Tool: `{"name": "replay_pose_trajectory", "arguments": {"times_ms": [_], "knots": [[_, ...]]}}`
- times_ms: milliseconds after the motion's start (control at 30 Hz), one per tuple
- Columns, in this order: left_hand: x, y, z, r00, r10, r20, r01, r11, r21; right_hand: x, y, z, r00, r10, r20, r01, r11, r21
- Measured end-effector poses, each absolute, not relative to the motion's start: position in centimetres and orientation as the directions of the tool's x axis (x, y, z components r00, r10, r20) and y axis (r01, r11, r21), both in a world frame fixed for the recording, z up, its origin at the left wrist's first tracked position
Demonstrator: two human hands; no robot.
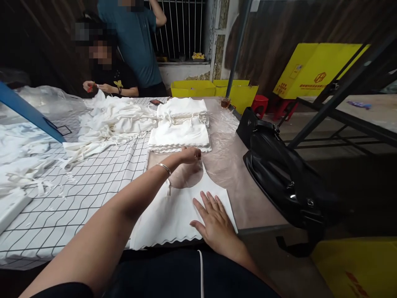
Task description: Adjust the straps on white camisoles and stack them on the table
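Note:
A white fabric piece (173, 215) with a scalloped near edge and a curved cut-out lies flat on the table in front of me. My right hand (214, 221) presses flat on its near right part, fingers spread. My left hand (190, 155), with a bracelet on the wrist, reaches across and pinches the far upper corner of the piece. Just beyond it lie two neat stacks of folded white pieces (180, 134).
A loose heap of white fabric (111, 120) covers the checked tablecloth (93, 186) at left. A black bag (279, 165) sits on the table's right edge. A glass (225, 102) stands at the far side. Two people are across the table; yellow bins (192, 87) stand behind.

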State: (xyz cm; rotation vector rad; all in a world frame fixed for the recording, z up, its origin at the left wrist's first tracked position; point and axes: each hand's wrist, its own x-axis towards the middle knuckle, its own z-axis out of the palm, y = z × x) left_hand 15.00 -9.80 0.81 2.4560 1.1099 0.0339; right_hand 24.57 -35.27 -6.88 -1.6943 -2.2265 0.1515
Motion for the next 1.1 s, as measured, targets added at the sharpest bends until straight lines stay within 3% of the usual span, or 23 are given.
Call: {"name": "replay_pose_trajectory", "arguments": {"times_ms": [233,333,400,467,600,700,800,867,900,967,1033,1100], "knots": [[14.1,-7.2,4.3,0.730,0.529,-0.433,0.673,-0.447,0.589,24.5,-35.2,-7.0,-0.216,0.953,0.213,0.914,0.274,-0.300],[13.5,-6.9,6.0,0.678,0.527,-0.513,0.735,-0.502,0.456,24.5,-35.2,-7.0,-0.214,0.956,0.202,0.912,0.270,-0.311],[13.1,-7.0,7.2,0.603,0.613,-0.510,0.788,-0.555,0.266,24.5,-35.2,-6.9,-0.207,0.959,0.193,0.911,0.261,-0.320],[12.5,-7.0,8.4,0.556,0.700,-0.447,0.818,-0.556,0.147,24.5,-35.2,-6.7,-0.202,0.962,0.185,0.909,0.254,-0.329],[11.1,-6.6,11.3,0.550,0.743,-0.381,0.833,-0.524,0.180,24.5,-35.1,-6.5,-0.196,0.969,0.149,0.891,0.240,-0.386],[10.7,-8.1,13.1,0.567,0.736,-0.370,0.822,-0.531,0.205,24.7,-34.7,-6.4,-0.175,0.977,0.119,0.808,0.212,-0.550],[11.3,-13.4,13.4,0.631,0.705,-0.324,0.776,-0.582,0.244,24.8,-34.0,-5.6,-0.056,0.996,0.068,0.501,0.087,-0.861],[11.9,-18.2,12.7,0.697,0.663,-0.275,0.717,-0.638,0.279,24.9,-33.5,-4.5,0.011,0.997,-0.080,0.073,-0.081,-0.994],[12.1,-20.4,12.2,0.737,0.630,-0.245,0.675,-0.680,0.285,25.0,-33.3,-3.9,-0.007,0.985,-0.173,-0.162,-0.172,-0.972],[11.9,-23.6,11.3,0.804,0.532,-0.266,0.595,-0.730,0.337,25.2,-32.9,-2.9,-0.108,0.946,-0.304,-0.504,-0.316,-0.804],[11.3,-24.3,10.3,0.835,0.482,-0.265,0.550,-0.723,0.418,25.6,-33.0,-2.3,-0.166,0.920,-0.354,-0.643,-0.373,-0.669],[10.9,-23.2,8.8,0.818,0.538,-0.203,0.568,-0.703,0.427,25.8,-33.3,-2.2,-0.148,0.914,-0.378,-0.680,-0.371,-0.632]]}}
